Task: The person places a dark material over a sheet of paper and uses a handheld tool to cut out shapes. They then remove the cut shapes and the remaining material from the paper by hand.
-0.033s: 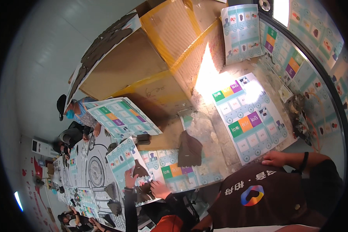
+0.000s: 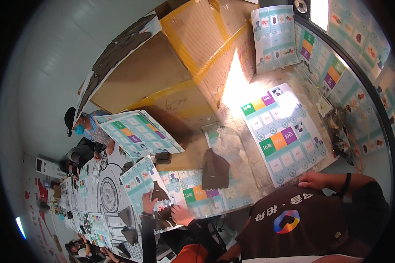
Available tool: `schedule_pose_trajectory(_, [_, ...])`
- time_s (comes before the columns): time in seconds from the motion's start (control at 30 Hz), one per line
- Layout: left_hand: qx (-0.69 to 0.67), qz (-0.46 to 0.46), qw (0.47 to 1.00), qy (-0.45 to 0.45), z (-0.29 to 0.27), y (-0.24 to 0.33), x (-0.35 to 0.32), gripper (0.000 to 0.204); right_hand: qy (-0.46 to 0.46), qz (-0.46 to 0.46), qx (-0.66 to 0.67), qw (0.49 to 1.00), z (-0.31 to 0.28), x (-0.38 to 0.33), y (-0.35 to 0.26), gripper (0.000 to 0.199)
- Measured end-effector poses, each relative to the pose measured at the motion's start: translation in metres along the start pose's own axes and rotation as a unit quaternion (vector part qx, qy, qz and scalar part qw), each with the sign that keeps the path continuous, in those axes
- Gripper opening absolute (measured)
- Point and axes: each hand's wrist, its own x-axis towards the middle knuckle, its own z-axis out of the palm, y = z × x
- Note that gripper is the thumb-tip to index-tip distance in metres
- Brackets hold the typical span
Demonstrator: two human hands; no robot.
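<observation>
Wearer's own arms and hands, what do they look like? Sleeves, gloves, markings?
Right hand: ungloved, thin black band at the wrist, bare forearm, dark sleeve above it. No cables visible on that arm. The left hand isn't in view.

Right grip: underside hidden; whether anything is held cannot be determined. Printed sheet on the tabletop: one patch lost in glare. Taped carton: cut off by the upper edge. Far-left items: too small to identify.
</observation>
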Motion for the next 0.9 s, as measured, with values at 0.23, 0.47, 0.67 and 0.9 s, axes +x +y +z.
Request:
schedule_pose_trajectory(0.23, [-0.163,0.22,0.91,-0.31,-0.005,0.339,-0.142,0.047,0.039,-0.009,-0.114,0.993,-0.004,-0.026,0.004,0.043])
schedule_pose_trajectory(0.47, [-0.313,0.026,0.936,-0.161,0.078,0.375,-0.091,0.035,0.083,0.093,-0.079,0.989,0.017,-0.023,0.015,0.046])
schedule_pose_trajectory(0.67, [-0.296,-0.066,0.953,0.021,0.06,0.395,0.01,0.054,0.137,0.19,-0.086,0.968,0.033,-0.022,0.034,0.046])
schedule_pose_trajectory(0.9, [-0.317,-0.11,0.929,-0.154,0.109,0.371,0.054,0.078,0.166,0.227,-0.064,0.958,0.046,-0.023,0.06,0.05])
